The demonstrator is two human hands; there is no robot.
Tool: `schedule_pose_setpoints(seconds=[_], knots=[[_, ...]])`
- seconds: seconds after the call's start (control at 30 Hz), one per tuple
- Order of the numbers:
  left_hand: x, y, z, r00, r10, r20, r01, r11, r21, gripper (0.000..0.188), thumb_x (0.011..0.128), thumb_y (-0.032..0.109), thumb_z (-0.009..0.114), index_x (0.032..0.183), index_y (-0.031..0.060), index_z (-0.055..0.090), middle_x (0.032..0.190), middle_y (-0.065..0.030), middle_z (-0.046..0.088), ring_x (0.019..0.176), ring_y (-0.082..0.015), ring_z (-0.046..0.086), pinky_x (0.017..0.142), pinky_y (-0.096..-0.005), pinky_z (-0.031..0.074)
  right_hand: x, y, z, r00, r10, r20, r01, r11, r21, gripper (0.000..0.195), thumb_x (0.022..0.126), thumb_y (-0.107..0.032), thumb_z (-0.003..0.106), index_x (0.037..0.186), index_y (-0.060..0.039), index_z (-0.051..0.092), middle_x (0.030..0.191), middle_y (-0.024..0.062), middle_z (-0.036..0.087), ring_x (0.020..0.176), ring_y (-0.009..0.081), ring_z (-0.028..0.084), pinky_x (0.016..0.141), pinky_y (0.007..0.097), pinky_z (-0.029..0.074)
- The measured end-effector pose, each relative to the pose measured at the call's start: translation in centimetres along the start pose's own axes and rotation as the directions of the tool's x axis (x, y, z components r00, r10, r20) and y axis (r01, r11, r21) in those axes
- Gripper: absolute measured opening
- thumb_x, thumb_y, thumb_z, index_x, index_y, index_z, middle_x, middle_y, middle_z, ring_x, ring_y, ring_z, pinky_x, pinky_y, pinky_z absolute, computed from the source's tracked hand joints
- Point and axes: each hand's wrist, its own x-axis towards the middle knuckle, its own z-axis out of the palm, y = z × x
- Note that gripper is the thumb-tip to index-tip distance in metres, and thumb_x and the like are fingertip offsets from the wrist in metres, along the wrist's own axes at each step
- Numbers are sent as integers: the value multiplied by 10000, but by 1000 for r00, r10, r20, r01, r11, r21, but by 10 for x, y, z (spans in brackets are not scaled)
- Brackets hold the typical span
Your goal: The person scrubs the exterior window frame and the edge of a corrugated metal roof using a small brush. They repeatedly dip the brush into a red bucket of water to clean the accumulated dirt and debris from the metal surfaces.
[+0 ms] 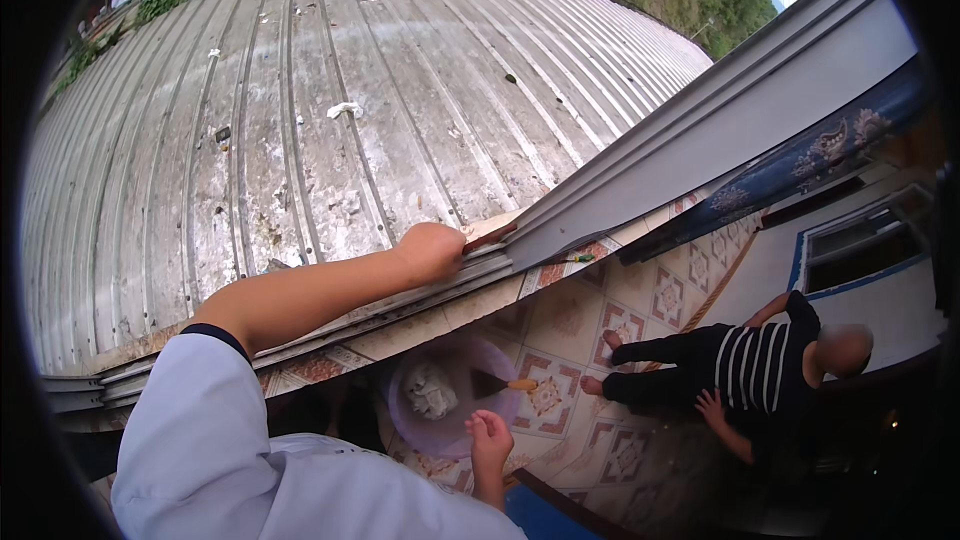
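My left hand (431, 251) is closed in a fist at the window's metal track (390, 307), around the end of a narrow reddish-brown strip (489, 238); its exact kind is not clear. Lower down, my right hand (491, 442) hangs with loosely curled fingers and nothing visible in them, near a translucent purple basin (405, 431). A crumpled whitish cloth (430, 390) lies in the basin. A scraper with a dark wide blade and a wooden handle (523, 385) reaches over its rim. On the tiled sill lies a small green-and-yellow-handled tool (582, 259).
Outside the window is a ribbed metal roof (405, 90) with scattered litter. A grey window frame (697, 105) and a blue patterned curtain (795, 165) run to the upper right. Another person (750, 367) in a striped top stands barefoot on the tiled floor (570, 315).
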Motion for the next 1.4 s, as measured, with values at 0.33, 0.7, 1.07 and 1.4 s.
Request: schedule_pose_setpoints(seconds=[0.33, 0.7, 1.07, 1.4], knots=[[29, 2, 18, 963, 98, -252, -133, 983, -126, 169, 813, 251, 599, 801, 83, 591, 743, -140, 618, 713, -358, 607, 648, -468, 481, 8, -4, 6, 999, 25, 33, -27, 998, 49, 153, 874, -28, 595, 1018, 24, 608, 901, 89, 658, 768, 148, 647, 656, 235, 518], [-95, -42, -21, 993, 6, -119, -21, 992, -125, 156, 759, 247, 650, 752, 100, 600, 690, -140, 606, 669, -357, 591, 594, -451, 468, 0, 0, -4, 1000, 16, -2, -16, 1000, 5, 120, 871, -13, 580, 982, 21, 612, 844, 72, 651, 724, 142, 641, 618, 238, 514], [-110, -43, -41, 996, 34, -79, -40, 997, -73, 172, 783, 239, 628, 854, 82, 622, 735, -140, 623, 689, -355, 602, 619, -456, 481, 5, -19, 3, 999, -37, 14, 37, 999, -10, 124, 868, -12, 583, 982, 27, 610, 853, 68, 644, 721, 131, 635, 608, 229, 506], [-131, -35, -14, 1000, 0, 27, -4, 989, 149, 176, 774, 224, 612, 839, 60, 612, 768, -130, 608, 718, -323, 622, 626, -432, 506, 0, -3, 8, 998, -28, 61, 27, 1000, 11, 127, 875, -8, 578, 993, 32, 604, 858, 72, 641, 728, 138, 635, 635, 233, 515]])
